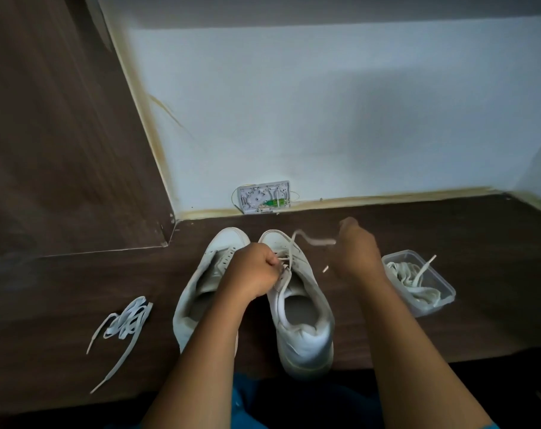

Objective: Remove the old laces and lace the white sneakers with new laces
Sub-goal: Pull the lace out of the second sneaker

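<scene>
My left hand point(257, 274) is curled tight, pinching the lace point(312, 241) at the eyelets of the right-hand sneaker point(306, 329). My right hand point(357, 252), blurred, grips the lace's free end, raised beside the toe. The lace is flat, off-white and wavy, threaded through only the front eyelets.

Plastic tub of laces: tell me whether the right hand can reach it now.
Probably yes: the open tub sits just beside the right hand, nothing between, though that hand pinches a lace.
</scene>
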A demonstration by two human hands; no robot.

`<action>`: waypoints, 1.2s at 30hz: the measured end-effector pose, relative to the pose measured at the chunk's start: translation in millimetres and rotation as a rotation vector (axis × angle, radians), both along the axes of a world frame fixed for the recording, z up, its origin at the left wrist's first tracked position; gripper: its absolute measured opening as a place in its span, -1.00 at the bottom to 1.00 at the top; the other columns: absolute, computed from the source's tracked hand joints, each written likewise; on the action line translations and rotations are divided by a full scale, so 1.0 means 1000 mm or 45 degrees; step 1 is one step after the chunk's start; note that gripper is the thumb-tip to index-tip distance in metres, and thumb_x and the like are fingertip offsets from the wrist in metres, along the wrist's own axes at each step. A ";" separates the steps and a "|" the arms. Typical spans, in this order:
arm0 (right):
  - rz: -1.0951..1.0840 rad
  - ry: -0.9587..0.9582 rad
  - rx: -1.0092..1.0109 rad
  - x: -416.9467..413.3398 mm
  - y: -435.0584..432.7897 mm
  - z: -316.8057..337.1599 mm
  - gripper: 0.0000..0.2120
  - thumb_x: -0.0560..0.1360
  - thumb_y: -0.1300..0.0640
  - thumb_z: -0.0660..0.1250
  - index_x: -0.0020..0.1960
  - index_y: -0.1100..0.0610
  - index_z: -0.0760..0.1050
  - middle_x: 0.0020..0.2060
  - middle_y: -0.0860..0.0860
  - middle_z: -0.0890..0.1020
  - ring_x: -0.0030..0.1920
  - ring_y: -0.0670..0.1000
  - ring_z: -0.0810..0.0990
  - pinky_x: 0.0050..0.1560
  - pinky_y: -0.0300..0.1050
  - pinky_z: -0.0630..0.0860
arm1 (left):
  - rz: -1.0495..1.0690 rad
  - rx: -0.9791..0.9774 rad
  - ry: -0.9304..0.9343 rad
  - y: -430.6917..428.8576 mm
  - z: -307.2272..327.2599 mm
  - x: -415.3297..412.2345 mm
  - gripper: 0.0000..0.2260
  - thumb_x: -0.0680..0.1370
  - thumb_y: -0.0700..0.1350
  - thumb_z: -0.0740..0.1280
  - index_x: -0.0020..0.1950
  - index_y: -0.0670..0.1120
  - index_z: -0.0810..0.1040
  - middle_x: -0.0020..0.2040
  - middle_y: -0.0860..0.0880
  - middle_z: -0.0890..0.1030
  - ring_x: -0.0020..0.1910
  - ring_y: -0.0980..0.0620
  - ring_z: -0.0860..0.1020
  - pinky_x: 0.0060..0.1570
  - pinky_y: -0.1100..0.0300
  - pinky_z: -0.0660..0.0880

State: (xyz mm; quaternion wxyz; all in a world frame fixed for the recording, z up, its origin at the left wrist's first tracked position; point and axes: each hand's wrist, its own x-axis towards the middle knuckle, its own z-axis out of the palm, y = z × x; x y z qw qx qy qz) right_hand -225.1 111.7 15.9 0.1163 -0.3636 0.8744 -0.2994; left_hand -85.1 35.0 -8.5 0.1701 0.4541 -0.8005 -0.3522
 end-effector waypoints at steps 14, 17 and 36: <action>0.407 -0.024 0.158 0.017 -0.014 -0.005 -0.80 0.42 0.16 0.32 -0.21 0.30 0.60 -0.23 0.20 0.65 -0.14 0.13 0.63 -0.32 -0.20 0.40 | -0.153 -0.206 -0.205 -0.002 0.001 -0.007 -0.88 0.46 -0.22 0.27 -0.11 -0.22 0.57 -0.13 -0.17 0.62 -0.10 -0.11 0.57 -0.13 0.03 0.48; 0.445 -0.008 0.209 0.016 -0.019 -0.009 -0.80 0.45 0.17 0.31 -0.21 0.30 0.59 -0.23 0.19 0.65 -0.14 0.14 0.62 -0.29 -0.20 0.38 | -0.179 -0.281 -0.290 0.001 0.004 -0.010 -0.85 0.52 -0.18 0.19 -0.05 -0.23 0.50 -0.06 -0.18 0.57 -0.09 -0.10 0.50 -0.18 0.08 0.38; 0.611 0.067 0.112 0.027 -0.020 -0.010 -0.82 0.51 0.27 0.20 0.08 0.22 0.26 0.07 0.26 0.53 0.06 0.23 0.51 -0.15 -0.11 0.29 | 0.057 0.450 0.523 -0.003 0.008 -0.005 -0.68 0.35 -0.51 0.27 -0.28 -0.08 0.59 -0.52 0.08 0.55 -0.49 0.16 0.49 -0.44 0.35 0.41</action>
